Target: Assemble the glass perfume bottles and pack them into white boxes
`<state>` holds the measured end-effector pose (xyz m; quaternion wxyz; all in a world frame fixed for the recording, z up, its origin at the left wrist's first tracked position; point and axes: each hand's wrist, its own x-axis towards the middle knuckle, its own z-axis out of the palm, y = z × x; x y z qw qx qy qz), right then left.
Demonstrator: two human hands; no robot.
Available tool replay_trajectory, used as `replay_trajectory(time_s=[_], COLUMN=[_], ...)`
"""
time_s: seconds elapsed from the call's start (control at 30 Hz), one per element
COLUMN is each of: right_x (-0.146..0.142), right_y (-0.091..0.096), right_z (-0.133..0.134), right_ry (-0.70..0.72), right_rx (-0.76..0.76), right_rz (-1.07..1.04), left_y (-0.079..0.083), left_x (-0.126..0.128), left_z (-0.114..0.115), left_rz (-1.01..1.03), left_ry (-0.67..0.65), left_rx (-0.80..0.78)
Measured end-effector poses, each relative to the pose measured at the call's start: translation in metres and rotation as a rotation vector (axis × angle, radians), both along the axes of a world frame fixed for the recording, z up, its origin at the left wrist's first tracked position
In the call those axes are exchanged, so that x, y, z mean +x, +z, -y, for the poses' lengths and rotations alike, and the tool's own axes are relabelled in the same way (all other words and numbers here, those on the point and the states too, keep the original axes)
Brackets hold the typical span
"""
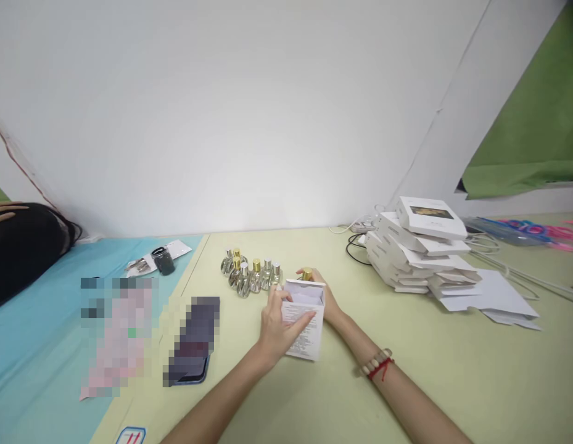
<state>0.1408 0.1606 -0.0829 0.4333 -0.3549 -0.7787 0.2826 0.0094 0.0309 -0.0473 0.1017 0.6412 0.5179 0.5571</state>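
Note:
My left hand (281, 324) grips a small white carton (307, 330), its thumb across the printed face and its fingers at the left edge. The carton's top is open, showing a white inside. Behind the carton is my right hand (327, 295), partly hidden, its fingers curled about a small bottle with a gold cap (307, 275); the bottle's body is out of sight. Just left of the hands stands a cluster of several small clear glass bottles (255, 280), some capped in gold and some in silver.
Flattened white cartons form a leaning stack (420, 246) at the right, beside cables (503, 271) and pink and blue scissors (531, 229). A phone (193, 372), partly pixelated, lies left. On blue cloth (50, 351) are a dark jar (163, 261) and a pixelated pink item (119, 339).

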Motion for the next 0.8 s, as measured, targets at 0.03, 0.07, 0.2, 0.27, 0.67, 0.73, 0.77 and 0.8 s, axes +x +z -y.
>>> replay_trajectory(time_s=[0.03,0.07,0.2,0.27,0.67,0.73,0.77,0.8], right_x=[0.005,0.01,0.023,0.025,-0.006,-0.007,-0.006,-0.004], right_y=[0.001,0.002,0.0,-0.003,0.001,0.006,0.009,0.013], right_z=[0.0,-0.002,-0.017,-0.026,-0.033,-0.038,-0.042,-0.045], right_ry=[-0.01,-0.026,-0.102,-0.089,0.229,0.306,0.36,0.422], right_rx=[-0.029,-0.057,-0.09,-0.083,-0.13,-0.232,-0.302,-0.365], right_rz=[0.011,0.022,0.03,-0.009,-0.027,-0.044,-0.046,-0.028], left_y=[0.002,0.005,0.011,0.011,-0.022,-0.027,-0.029,-0.032], left_x=[-0.001,-0.002,-0.011,-0.012,0.037,0.035,0.033,0.032], left_z=[-0.001,-0.002,-0.006,-0.005,0.03,0.029,0.028,0.026], left_rz=[0.021,0.045,0.156,0.205,-0.034,-0.117,-0.155,-0.186], left_ry=[0.029,0.053,0.167,0.171,-0.551,-0.521,-0.512,-0.503], left_rx=[0.003,0.0,0.035,0.066,0.272,0.316,0.342,0.371])
